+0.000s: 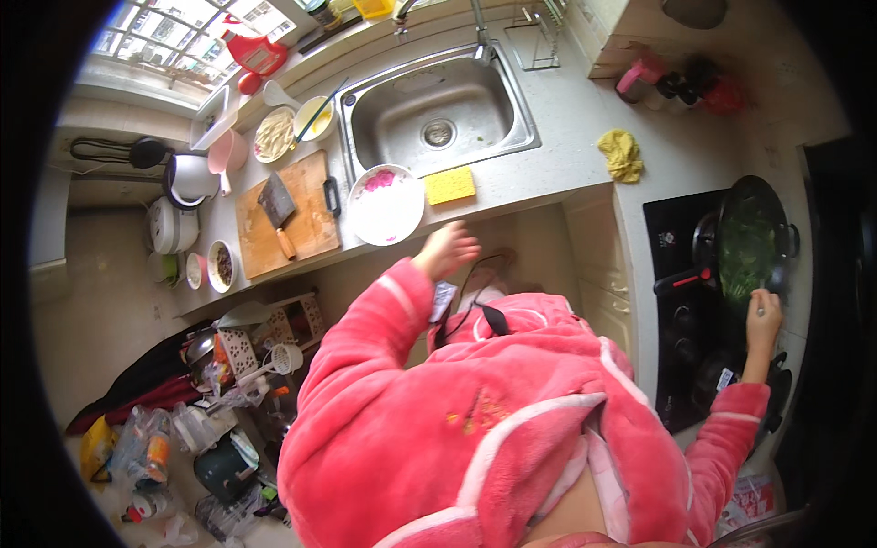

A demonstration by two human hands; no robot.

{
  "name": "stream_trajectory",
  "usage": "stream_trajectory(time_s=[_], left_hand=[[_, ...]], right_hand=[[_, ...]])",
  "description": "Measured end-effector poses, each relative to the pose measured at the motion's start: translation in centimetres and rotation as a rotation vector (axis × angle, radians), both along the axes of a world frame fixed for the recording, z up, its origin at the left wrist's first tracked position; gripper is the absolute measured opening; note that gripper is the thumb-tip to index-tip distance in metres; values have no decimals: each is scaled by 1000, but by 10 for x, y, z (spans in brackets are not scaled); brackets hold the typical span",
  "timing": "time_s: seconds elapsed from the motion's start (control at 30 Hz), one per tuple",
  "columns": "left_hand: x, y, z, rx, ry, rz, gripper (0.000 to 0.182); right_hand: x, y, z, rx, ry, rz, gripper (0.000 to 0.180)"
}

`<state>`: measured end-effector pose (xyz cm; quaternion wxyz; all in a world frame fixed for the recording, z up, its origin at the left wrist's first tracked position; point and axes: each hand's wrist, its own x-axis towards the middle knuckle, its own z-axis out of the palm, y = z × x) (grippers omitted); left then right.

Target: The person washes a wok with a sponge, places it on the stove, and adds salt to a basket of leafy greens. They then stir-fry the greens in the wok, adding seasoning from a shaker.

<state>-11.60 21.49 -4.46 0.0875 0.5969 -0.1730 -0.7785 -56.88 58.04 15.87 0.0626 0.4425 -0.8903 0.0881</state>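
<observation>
My left hand (449, 250) is held in the air in front of the counter edge, with nothing in it. Its fingers point toward the yellow sponge (450, 185) and the white plate with pink flowers (386, 212), both apart from it. Over on the right, my right hand (762, 316) is closed around a thin cooking utensil (762, 283), whose lower end is hidden among the greens. Green leafy vegetables (745, 250) lie in a dark wok (754, 188) on the black gas stove (675, 236).
A steel sink (438, 96) is set into the counter behind the plate. To its left, a cleaver (277, 202) rests on a wooden cutting board (301, 236), near a bowl of pale strips (275, 133). A crumpled yellow cloth (620, 156) lies left of the wok. Clutter fills the lower left.
</observation>
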Motion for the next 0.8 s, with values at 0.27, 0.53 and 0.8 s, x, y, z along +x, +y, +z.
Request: stream_trajectory(time_s=[0.27, 0.53, 0.8], left_hand=[[111, -47, -84, -574, -136, 815, 39], [47, -37, 2, -871, -80, 411, 66], [-141, -40, -32, -532, 213, 8, 50]], right_hand=[[-10, -7, 33, -141, -8, -4, 12], [30, 0, 96, -85, -182, 97, 8], [-61, -38, 92, -115, -158, -468, 24]])
